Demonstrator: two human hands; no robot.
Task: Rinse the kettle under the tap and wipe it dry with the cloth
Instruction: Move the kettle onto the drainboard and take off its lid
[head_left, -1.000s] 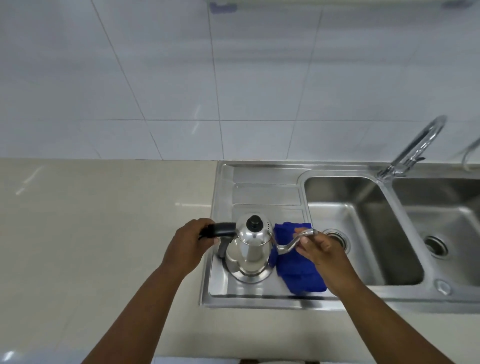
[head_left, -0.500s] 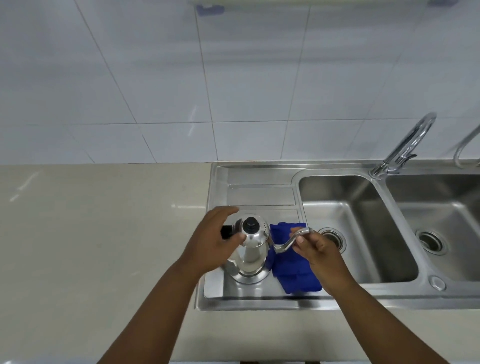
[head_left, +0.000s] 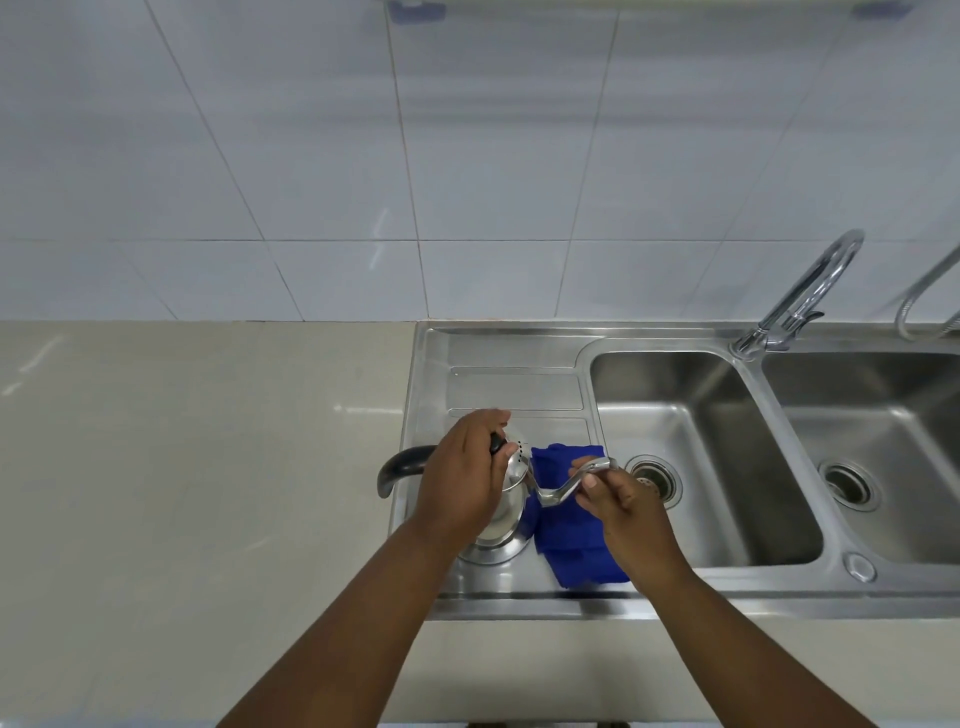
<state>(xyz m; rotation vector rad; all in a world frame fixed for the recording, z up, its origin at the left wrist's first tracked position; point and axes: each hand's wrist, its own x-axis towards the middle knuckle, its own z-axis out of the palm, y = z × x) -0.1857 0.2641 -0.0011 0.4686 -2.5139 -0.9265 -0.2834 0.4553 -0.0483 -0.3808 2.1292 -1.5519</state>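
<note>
A shiny steel kettle (head_left: 506, 512) with a black handle (head_left: 400, 465) and a thin curved spout (head_left: 571, 480) stands on the sink's drainboard (head_left: 514, 384). My left hand (head_left: 465, 478) lies over its top, fingers closed around the black lid knob. My right hand (head_left: 615, 496) pinches the spout near its tip. A blue cloth (head_left: 571, 540) lies on the drainboard right of the kettle, partly under my right hand. The tap (head_left: 810, 286) stands at the back between the two basins, with no water visible.
The left basin (head_left: 696, 447) and right basin (head_left: 883, 431) are steel, each with a drain. A beige counter (head_left: 182, 467) stretches to the left. A white tiled wall rises behind. A hose (head_left: 930, 291) hangs at the far right.
My left hand left the black handle and moved onto the kettle's lid, gripping the knob. The right hand kept hold of the spout.
</note>
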